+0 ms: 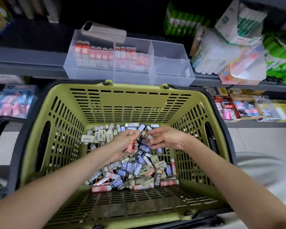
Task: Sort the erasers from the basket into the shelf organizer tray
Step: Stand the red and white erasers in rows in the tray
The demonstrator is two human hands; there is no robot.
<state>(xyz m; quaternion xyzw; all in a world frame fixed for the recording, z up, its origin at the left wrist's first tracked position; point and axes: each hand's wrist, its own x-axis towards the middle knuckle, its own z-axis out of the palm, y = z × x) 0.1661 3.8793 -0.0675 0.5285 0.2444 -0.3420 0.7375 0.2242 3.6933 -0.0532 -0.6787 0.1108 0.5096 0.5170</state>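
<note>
An olive-green plastic basket (125, 103) fills the middle of the view, its floor covered with several loose erasers (135, 171) in blue, black, beige and red sleeves. My left hand (124, 142) reaches into the pile and grips a red-sleeved eraser (130, 147). My right hand (165, 138) is beside it, fingers curled toward the left hand, pinching a small eraser (150, 137) at the fingertips. Behind the basket, on the shelf, stands the clear organizer tray (172, 70). Its left and middle compartments hold rows of red-sleeved erasers (106, 55); its right compartment looks empty.
A grey lid-like piece (104, 31) lies across the tray's back left corner. Packaged stationery (229, 55) crowds the shelf to the right. Lower shelves hold boxes of erasers on the right (244, 108) and a clear bin of pink and blue items (15, 103) on the left.
</note>
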